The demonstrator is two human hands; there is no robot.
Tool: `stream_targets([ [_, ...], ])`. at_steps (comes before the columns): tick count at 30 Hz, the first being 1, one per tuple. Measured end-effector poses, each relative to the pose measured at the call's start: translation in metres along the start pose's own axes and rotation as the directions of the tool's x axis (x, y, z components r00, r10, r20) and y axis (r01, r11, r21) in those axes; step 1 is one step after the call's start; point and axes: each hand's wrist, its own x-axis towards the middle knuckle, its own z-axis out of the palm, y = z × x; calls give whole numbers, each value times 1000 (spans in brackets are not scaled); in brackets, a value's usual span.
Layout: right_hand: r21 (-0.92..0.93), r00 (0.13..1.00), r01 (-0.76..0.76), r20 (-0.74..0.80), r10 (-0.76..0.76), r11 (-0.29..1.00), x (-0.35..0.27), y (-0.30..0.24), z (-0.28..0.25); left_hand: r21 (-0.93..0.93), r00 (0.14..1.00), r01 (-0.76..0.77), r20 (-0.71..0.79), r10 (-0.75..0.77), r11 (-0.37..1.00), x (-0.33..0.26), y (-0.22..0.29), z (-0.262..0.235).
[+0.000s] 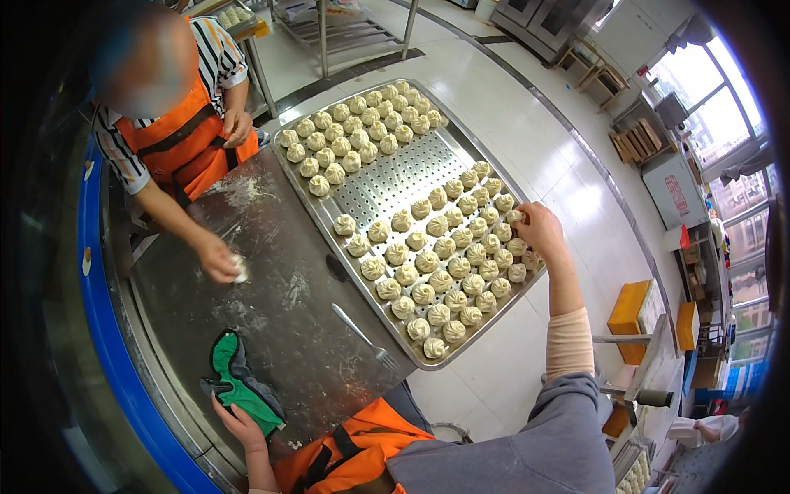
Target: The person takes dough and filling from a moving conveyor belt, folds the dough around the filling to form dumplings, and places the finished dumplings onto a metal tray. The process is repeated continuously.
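My right hand [541,230] reaches over the right side of a perforated metal tray [395,173], fingers closed on a pleated bun [515,216] at the edge of the near group. Many more pleated buns [440,281] stand in rows there. My left hand [243,428] is low at the left, fingers stretched out beside a green-and-grey item [247,391], which looks like cloth or a glove. Whether they touch is hard to tell. A fork [364,336] lies on the floury metal table [304,329] between that item and the tray.
Across the table, a co-worker in an orange apron [177,140] has one hand [216,259] by a piece of dough [240,268]. A second group of buns [362,123] fills the tray's far end. A blue-edged rim [103,313] bounds the table's left. Yellow boxes [632,317] stand at right.
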Motion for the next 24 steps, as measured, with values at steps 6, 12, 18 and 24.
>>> stream_targets([
  [6, 31, 999, -40, 17, 39, 999, -1, 0, -1, -16, 1000, 3, 7, -3, 1000, 1, 1, 0],
  [12, 20, 999, -42, 20, 42, 999, -4, -12, -9, -13, 1000, 8, 9, -8, 1000, 1, 5, -2],
  [18, -54, 995, -91, 29, 92, 994, 0, -9, 0, -29, 1000, 7, 17, -7, 1000, 2, 8, -1],
  [24, -32, 993, -51, -106, 48, 998, 4, -14, -2, -25, 1000, -7, 12, 7, 1000, 3, 8, -1],
])
